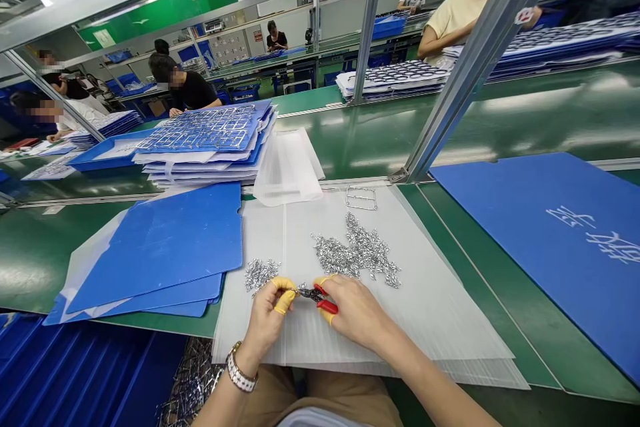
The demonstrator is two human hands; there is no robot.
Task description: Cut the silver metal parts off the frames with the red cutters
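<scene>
My right hand (350,307) is closed around the red handles of small pliers (320,297), whose dark jaws point left. Yellow covers wrap some fingertips of both hands. My left hand (270,310) pinches a tiny metal piece (297,290) at the tip of the jaws. Beyond my right hand, a large pile of small silvery parts (355,250) spreads over the white sheets (300,233). A smaller pile (261,273) lies just past my left hand. At the far edge of the sheets is a thin metal frame (361,198).
Blue sheets (170,247) lie at the left, and another blue sheet (550,213) at the right. Behind them stands a stack topped with metal frames (205,127). A slanted metal post (450,93) rises at the table's back. Several people sit beyond. Blue bins (90,373) are lower left.
</scene>
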